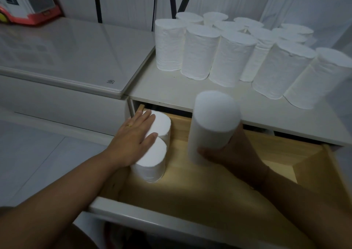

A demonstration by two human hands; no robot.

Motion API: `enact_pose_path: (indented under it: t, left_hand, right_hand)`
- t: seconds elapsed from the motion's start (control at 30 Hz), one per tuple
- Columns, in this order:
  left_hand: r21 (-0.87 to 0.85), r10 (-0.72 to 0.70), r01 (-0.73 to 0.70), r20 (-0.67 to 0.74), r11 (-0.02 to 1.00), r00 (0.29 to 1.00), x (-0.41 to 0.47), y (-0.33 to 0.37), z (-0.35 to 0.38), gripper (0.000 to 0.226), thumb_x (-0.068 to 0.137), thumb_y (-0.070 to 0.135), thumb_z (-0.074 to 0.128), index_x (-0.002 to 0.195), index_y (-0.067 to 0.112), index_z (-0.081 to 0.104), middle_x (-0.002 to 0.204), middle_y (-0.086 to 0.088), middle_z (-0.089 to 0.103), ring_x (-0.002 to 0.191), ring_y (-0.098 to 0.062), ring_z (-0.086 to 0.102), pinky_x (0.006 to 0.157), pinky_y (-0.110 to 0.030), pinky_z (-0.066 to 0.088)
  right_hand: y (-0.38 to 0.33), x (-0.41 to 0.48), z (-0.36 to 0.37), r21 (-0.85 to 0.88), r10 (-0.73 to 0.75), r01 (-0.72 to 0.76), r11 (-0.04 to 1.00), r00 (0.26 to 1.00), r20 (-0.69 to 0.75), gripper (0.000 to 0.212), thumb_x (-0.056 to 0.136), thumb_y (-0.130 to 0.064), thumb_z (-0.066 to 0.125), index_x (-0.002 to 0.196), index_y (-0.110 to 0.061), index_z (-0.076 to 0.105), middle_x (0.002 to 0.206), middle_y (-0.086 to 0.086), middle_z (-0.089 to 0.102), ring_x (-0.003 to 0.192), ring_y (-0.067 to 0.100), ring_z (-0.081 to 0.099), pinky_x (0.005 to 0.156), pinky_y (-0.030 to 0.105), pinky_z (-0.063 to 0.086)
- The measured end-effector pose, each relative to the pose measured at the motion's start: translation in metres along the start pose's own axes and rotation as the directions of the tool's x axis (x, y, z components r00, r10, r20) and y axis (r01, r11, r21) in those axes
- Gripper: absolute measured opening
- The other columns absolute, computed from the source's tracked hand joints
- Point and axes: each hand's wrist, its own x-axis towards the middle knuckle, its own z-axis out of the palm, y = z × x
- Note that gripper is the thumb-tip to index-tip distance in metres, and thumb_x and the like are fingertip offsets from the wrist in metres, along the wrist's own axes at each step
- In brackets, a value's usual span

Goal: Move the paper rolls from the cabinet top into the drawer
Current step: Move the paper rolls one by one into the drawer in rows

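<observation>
Several white paper rolls stand upright on the white cabinet top. Below it the wooden drawer is pulled out. Two rolls stand in its left back corner, a far roll and a near roll. My left hand lies flat on top of both, fingers spread. My right hand grips another upright roll from below and behind, holding it over the middle of the drawer.
A grey appliance lid lies level to the left of the cabinet. A red and white toy vehicle sits at the back left. The drawer's white front edge is nearest me. The drawer floor to the right is bare wood.
</observation>
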Motion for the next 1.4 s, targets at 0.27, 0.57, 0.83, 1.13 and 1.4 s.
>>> enact_pose_path:
  t: [0.27, 0.57, 0.83, 1.13, 1.4]
  left_hand:
    - [0.000, -0.004, 0.004, -0.002, 1.000, 1.000, 0.000, 0.004, -0.003, 0.058, 0.098, 0.039, 0.035, 0.150, 0.022, 0.015, 0.159, 0.005, 0.005, 0.145, -0.010, -0.004, 0.117, -0.033, 0.002]
    - [0.009, -0.001, 0.001, -0.007, 1.000, 1.000, 0.000, 0.004, -0.003, 0.058, 0.098, 0.041, 0.034, 0.150, 0.023, 0.015, 0.159, 0.005, 0.006, 0.145, -0.011, -0.003, 0.116, -0.034, 0.002]
    - [0.009, -0.001, 0.001, 0.005, 1.000, 1.000, 0.001, 0.003, 0.000, 0.058, 0.098, 0.042, 0.033, 0.150, 0.024, 0.014, 0.159, 0.006, 0.004, 0.145, -0.010, -0.004, 0.116, -0.034, 0.002]
    - [0.008, 0.008, -0.008, 0.005, 1.000, 1.000, 0.000, 0.006, 0.000, 0.058, 0.098, 0.041, 0.034, 0.150, 0.022, 0.015, 0.159, 0.005, 0.005, 0.145, -0.010, -0.004, 0.118, -0.035, 0.003]
    - [-0.006, -0.007, 0.007, -0.001, 1.000, 1.000, -0.001, 0.005, -0.003, 0.058, 0.098, 0.040, 0.035, 0.150, 0.022, 0.015, 0.159, 0.006, 0.004, 0.145, -0.008, -0.004, 0.116, -0.032, 0.001]
  right_hand:
    - [0.057, -0.016, 0.026, 0.027, 0.158, -0.163, 0.986, 0.978, 0.136, 0.107, 0.054, -0.032, 0.082, 0.142, -0.015, 0.023, 0.136, 0.004, 0.044, 0.123, 0.015, 0.048, 0.096, 0.040, 0.050]
    - [0.089, -0.026, 0.039, -0.033, 0.142, -0.139, 0.990, 0.978, 0.151, 0.108, 0.056, -0.032, 0.085, 0.142, -0.029, 0.020, 0.137, -0.012, 0.041, 0.126, 0.007, 0.044, 0.099, 0.025, 0.045]
    - [0.096, -0.031, 0.028, -0.060, 0.154, -0.145, 0.988, 0.969, 0.193, 0.106, 0.056, -0.035, 0.085, 0.140, -0.037, 0.021, 0.135, -0.018, 0.041, 0.125, 0.003, 0.044, 0.100, 0.027, 0.046]
    - [0.053, -0.009, -0.018, -0.089, 0.246, -0.233, 0.968, 0.834, 0.493, 0.115, 0.060, -0.028, 0.082, 0.148, -0.022, 0.009, 0.147, -0.002, 0.032, 0.132, 0.013, 0.039, 0.107, 0.038, 0.040]
    - [0.032, 0.034, -0.012, -0.213, 0.360, -0.291, 0.933, 0.772, 0.524, 0.037, 0.090, -0.026, 0.057, 0.126, -0.022, 0.050, 0.124, 0.002, 0.058, 0.108, 0.014, 0.057, 0.091, 0.030, 0.052]
